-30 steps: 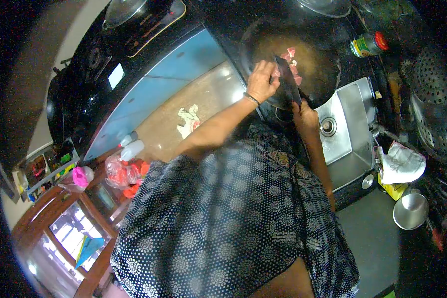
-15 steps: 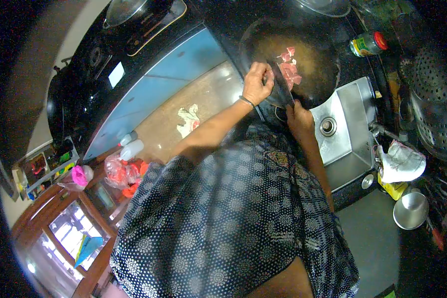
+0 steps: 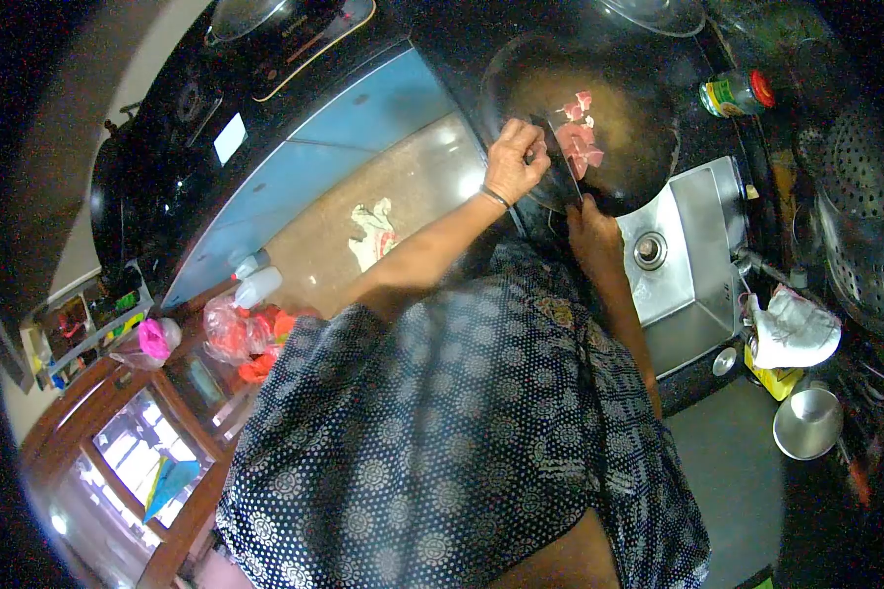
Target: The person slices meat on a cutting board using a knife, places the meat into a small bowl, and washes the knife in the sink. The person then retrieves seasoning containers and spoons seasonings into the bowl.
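Observation:
My right hand point(image 3: 596, 239) is wrapped around the handle of a dark-bladed kitchen knife point(image 3: 564, 165). Its blade stands over a round, dark-rimmed chopping board point(image 3: 624, 103). Pink pieces of raw meat point(image 3: 582, 147) lie on the board along the right side of the blade. On the blade's other side, my left hand point(image 3: 517, 162) is closed with curled fingers, close to the knife. What those fingers pinch, if anything, is hidden from view. A dark band circles my left wrist.
A steel sink point(image 3: 692, 275) lies right of the board, with a white cloth point(image 3: 794, 329) and a metal bowl point(image 3: 807, 424) beyond it. A red-lidded jar point(image 3: 737, 93) stands at the upper right. A crumpled bag point(image 3: 371, 234) lies on the floor, left of my arm.
The view has shifted slightly. My left hand stays beside the blade and my right hand keeps hold of the knife; the meat pieces look nearly the same.

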The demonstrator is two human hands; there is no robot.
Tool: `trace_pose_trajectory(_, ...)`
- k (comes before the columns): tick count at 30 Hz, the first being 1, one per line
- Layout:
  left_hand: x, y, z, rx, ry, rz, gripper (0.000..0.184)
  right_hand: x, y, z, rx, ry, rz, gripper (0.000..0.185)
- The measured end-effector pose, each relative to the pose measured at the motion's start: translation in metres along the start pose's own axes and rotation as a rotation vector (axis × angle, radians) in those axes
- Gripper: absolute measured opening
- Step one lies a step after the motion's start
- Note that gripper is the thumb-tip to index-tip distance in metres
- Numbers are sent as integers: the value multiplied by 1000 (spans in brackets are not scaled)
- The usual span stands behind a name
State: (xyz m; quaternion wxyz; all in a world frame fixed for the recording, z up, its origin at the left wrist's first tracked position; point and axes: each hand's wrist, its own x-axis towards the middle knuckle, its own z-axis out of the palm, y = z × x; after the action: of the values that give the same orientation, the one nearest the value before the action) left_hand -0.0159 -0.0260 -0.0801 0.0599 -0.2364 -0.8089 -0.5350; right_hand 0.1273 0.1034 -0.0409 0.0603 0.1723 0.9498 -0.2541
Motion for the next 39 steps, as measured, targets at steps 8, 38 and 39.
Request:
trace_pose_trajectory(8,-2,-10,2,-22,-18,-25,16,-2,-3,-11,16,46,16,27)
trace_pose_trajectory(38,0,-11,8,-27,42,-3,18,15,-4,-25,-44,-140,-39,25)
trace_pose_trajectory(39,0,-11,8,-25,39,-5,18,17,-6,-25,-44,-142,-39,25)
